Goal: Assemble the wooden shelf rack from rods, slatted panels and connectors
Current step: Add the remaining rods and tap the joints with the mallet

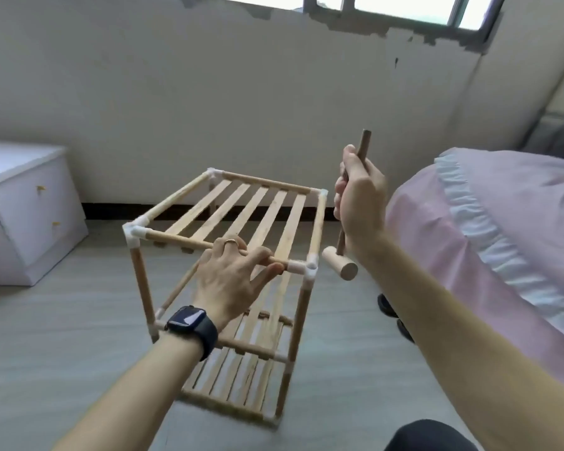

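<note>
From the head view, the rack [241, 206] stood upright on the floor [62, 336] between a white cabinet [30, 206] and a pink-covered bed [485, 222]. All three slatted panels [258, 203] were in place.

The left hand [232, 281] had its grip clamped round the front top rod [176, 239], with its fingertips just beside the near right corner connector [308, 266]. The right hand [360, 203] had its grip closed round the handle of a mallet [341, 267], whose head hung just beside that same connector.

The main risk looked to be a blow landing on the left fingers, since they sat so near the joint. A glancing strike might also crack the connector, or skew the light frame and make it slide on the smooth floor.

The rods were round, pale, smooth wood, and the slats were flat, thin strips. The connectors were white three-way sleeves that looked like plastic. The mallet had a plain cylindrical wooden head on a darker, slim handle.
</note>
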